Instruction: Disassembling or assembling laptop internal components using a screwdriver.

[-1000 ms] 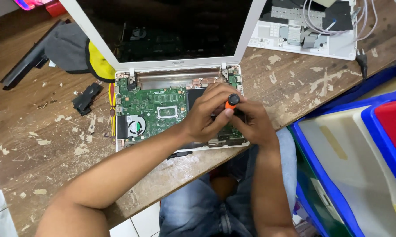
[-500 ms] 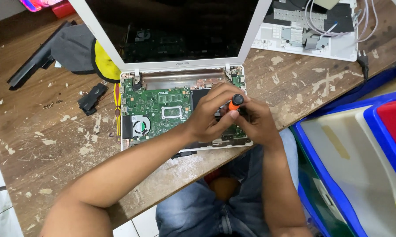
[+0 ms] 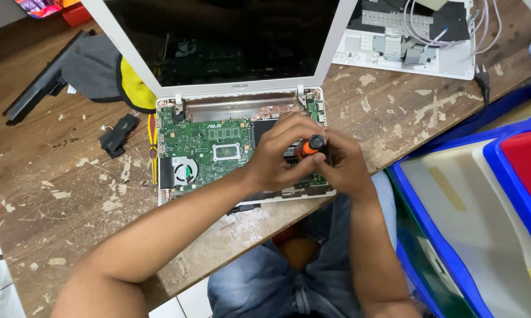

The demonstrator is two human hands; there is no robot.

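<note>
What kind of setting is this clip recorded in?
Probably a small electronics repair bench. An opened white laptop lies with its green circuit board bared on a worn wooden table, both hands hold an orange-handled screwdriver, and another dismantled white laptop part lies behind.

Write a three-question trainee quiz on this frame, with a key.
1. True or false: both hands are on the screwdriver.
2. Where does the cooling fan sit on the green board: A near-left corner, B far-right corner, C centre?
3. What lies left of the opened laptop on the wooden table?

Key: 1 true: left hand and right hand both grip it. 2 A. 3 a small black part and a grey and yellow cloth.
</note>
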